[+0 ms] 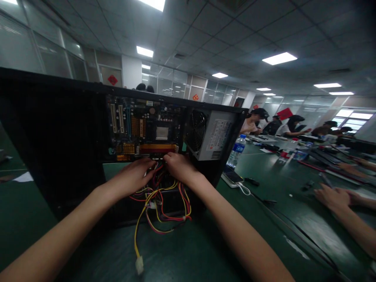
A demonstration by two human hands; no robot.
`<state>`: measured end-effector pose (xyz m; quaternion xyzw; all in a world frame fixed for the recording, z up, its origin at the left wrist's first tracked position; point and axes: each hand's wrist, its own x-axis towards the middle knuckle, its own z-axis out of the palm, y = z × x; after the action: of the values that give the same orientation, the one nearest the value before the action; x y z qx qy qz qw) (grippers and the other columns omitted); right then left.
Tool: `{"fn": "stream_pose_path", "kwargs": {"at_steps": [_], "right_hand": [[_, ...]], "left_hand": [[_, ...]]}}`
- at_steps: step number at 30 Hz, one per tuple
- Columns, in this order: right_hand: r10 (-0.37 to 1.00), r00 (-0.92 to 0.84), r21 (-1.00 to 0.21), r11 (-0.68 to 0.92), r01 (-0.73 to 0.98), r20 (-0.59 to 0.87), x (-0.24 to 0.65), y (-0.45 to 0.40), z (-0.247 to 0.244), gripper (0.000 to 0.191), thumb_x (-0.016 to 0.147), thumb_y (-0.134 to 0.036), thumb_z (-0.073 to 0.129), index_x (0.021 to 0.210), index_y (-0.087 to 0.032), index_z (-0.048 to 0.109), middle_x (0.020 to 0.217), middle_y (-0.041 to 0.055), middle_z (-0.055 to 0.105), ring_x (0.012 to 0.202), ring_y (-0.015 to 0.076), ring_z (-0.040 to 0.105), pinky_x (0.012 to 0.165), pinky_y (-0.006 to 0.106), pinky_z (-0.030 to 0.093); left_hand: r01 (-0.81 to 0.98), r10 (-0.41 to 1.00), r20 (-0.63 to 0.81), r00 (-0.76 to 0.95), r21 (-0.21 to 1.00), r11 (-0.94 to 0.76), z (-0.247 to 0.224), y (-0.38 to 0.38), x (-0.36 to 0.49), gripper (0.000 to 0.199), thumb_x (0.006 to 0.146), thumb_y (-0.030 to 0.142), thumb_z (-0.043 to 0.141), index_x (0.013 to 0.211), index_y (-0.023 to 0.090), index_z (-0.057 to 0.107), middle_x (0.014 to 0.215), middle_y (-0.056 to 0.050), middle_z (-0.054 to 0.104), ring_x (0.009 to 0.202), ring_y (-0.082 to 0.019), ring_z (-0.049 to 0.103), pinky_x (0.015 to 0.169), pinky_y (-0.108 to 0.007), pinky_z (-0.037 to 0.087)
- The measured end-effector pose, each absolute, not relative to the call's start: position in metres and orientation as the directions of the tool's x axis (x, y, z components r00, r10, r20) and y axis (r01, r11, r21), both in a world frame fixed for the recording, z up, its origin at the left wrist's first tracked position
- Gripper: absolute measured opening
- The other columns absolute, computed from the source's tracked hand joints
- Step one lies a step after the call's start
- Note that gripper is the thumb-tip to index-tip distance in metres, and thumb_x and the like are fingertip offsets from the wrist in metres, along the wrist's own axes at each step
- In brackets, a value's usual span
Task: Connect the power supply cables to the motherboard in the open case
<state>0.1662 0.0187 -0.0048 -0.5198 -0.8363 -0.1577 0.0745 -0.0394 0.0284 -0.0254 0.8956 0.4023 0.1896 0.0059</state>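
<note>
An open black computer case (47, 137) stands on the table before me, its motherboard (173, 125) and grey power supply (219, 137) exposed. At the motherboard's lower edge my left hand (136, 174) is closed, its fingers around red and dark power cables (159, 169). Close beside it, my right hand (180, 166) has its fingers bent and pressed together by the top of the same cables; what they grip is hidden. Below both hands hang loose yellow, red and black wires (178, 217). One yellow lead ends in a white plug (139, 265) over the table.
Right of the case are a water bottle (236, 152), a phone (233, 175) with a white cable, and dark cords (293, 225) across the green table (258, 243). Another person's hands (335, 196) rest at the right. More people sit farther back.
</note>
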Motion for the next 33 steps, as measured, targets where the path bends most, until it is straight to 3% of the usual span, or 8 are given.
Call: {"fn": "stream_pose_path", "kwargs": {"at_steps": [11,25,33], "right_hand": [[0.874,-0.409,0.126,0.389,0.912,0.262,0.166,0.017,-0.002,0.032,0.097,-0.006,0.042,0.112,-0.012,0.07,0.114,0.015,0.07,0.101,0.0239,0.071,0.08,0.03,0.052],[0.892,-0.365,0.093,0.353,0.931,0.267,0.165,0.018,0.0,0.033,0.097,-0.008,0.045,0.11,-0.009,0.075,0.113,0.017,0.073,0.106,0.0273,0.071,0.087,0.031,0.052],[0.918,-0.312,0.086,0.3,0.95,0.244,0.162,0.015,0.006,0.032,0.092,-0.006,0.048,0.109,-0.01,0.075,0.113,0.0204,0.074,0.107,0.0322,0.072,0.086,0.035,0.054]], "left_hand": [[0.722,0.718,0.339,0.608,0.139,-0.678,-0.031,0.033,-0.042,0.052,0.1,0.039,0.041,0.142,0.014,0.06,0.152,-0.016,0.056,0.143,-0.03,0.051,0.122,-0.047,0.039],[0.683,0.688,0.316,0.654,0.146,-0.716,-0.019,0.025,-0.035,0.045,0.101,0.034,0.041,0.135,0.016,0.062,0.146,-0.014,0.062,0.134,-0.029,0.06,0.116,-0.046,0.045],[0.668,0.652,0.324,0.686,0.076,-0.74,-0.022,0.027,-0.038,0.041,0.102,0.039,0.041,0.129,0.019,0.064,0.137,-0.012,0.068,0.123,-0.028,0.066,0.107,-0.042,0.051]]}}
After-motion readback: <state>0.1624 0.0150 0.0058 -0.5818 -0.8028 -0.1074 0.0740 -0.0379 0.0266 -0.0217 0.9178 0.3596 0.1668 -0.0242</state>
